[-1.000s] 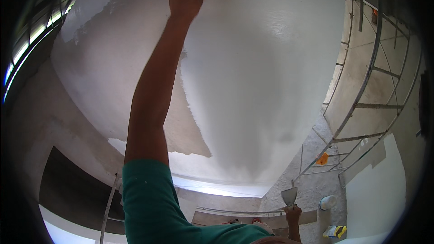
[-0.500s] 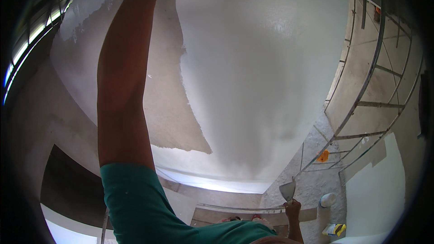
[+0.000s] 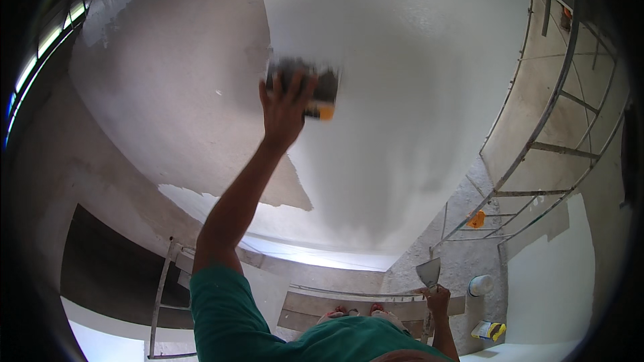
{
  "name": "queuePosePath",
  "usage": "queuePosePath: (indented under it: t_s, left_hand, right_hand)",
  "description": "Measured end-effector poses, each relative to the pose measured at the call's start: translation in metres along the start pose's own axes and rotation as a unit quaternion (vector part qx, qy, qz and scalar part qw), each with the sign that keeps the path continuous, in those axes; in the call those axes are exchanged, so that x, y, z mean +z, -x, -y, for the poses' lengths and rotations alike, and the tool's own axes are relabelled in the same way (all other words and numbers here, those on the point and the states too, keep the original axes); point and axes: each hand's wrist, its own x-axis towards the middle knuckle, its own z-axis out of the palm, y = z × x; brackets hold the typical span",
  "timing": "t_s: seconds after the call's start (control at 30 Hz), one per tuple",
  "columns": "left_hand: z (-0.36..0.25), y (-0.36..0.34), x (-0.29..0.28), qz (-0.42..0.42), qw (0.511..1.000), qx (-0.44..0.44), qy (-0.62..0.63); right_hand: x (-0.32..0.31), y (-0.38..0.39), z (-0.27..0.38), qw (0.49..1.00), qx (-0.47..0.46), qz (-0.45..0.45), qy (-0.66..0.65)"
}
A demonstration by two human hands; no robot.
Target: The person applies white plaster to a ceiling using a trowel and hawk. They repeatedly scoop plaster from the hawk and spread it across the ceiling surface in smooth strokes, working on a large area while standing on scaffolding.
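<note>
My left hand [image 3: 284, 117] is raised against the wall, its fingers spread over the back of a wide, dark-bladed plastering trowel [image 3: 327, 86] with a yellow-orange part. Motion blurs the blade, which lies where wet white putty [image 3: 389, 114] meets bare grey-beige plaster [image 3: 201, 110]. Low on the right, my right hand [image 3: 439, 300] is closed around the handle of a putty knife [image 3: 428, 271]. That knife's flared metal blade points up, away from the wall surface.
I stand on a plank platform [image 3: 312, 320]. Metal scaffolding [image 3: 563, 151] rises on the right; another metal frame [image 3: 159, 295] stands at left. Below right are a white bucket [image 3: 480, 285], a yellow-and-white bag [image 3: 484, 330] and an orange object [image 3: 477, 219]. A dark opening [image 3: 111, 271] lies lower left.
My left arm has come down from beyond the top edge and moved right, bringing the hand and trowel into view. The right hand still holds the putty knife low.
</note>
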Motion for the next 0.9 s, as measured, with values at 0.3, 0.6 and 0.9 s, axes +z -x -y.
queuePosePath:
  t_s: [0.3, 0.6, 0.9]
  left_hand:
    - [0.021, -0.125, -0.096, -0.133, 0.99, 0.032, -0.017]
    - [0.032, -0.316, -0.188, -0.104, 0.993, -0.05, -0.029]
    - [0.017, -0.21, -0.086, -0.083, 0.992, 0.02, -0.096]
  right_hand:
    - [0.016, 0.0, -0.03, 0.999, 0.019, -0.037, -0.021]
    - [0.024, 0.005, -0.001, 0.994, -0.089, -0.068, -0.017]
    - [0.017, 0.006, -0.031, 0.996, -0.055, -0.074, -0.006]
